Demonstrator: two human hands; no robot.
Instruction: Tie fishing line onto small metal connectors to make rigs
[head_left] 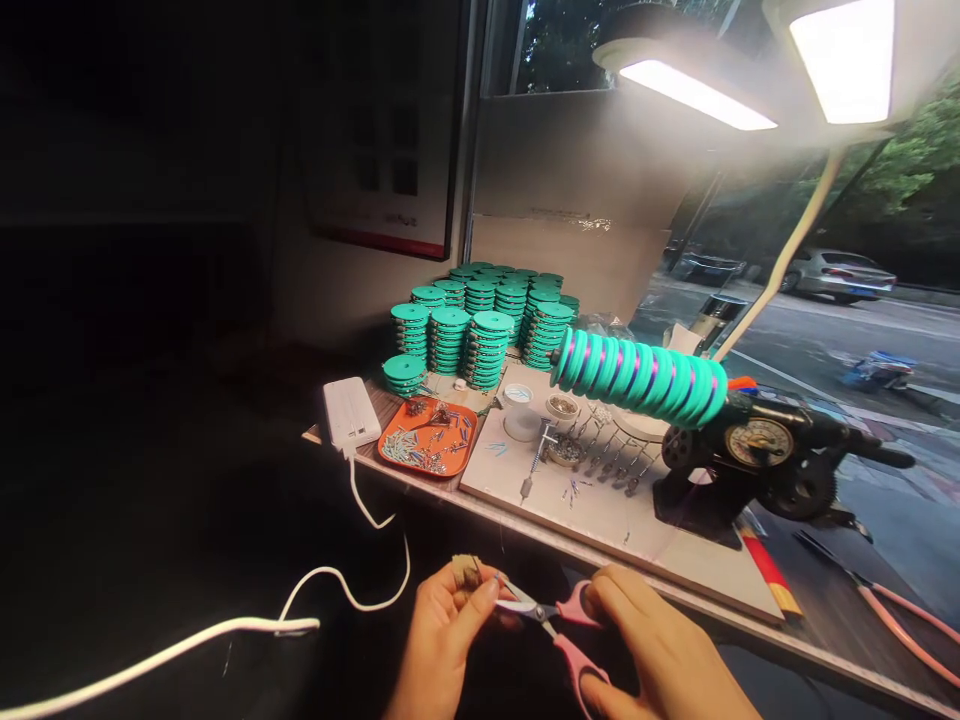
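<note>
My left hand (442, 625) pinches a small brownish tufted object (468, 570) between thumb and fingers, below the table's front edge. My right hand (660, 650) grips pink-handled scissors (559, 620), whose metal blades point left and meet the tufted object. Both hands are closed. What the small object is I cannot make out.
On the table: an orange tray (427, 437) of small metal parts, stacks of teal discs (480, 320), a row of teal spools (637, 375) on a black winding machine (750, 460), a white board (600, 500) with small tools, a white power bank (350, 412) with cable. Lamps (697, 90) glare overhead.
</note>
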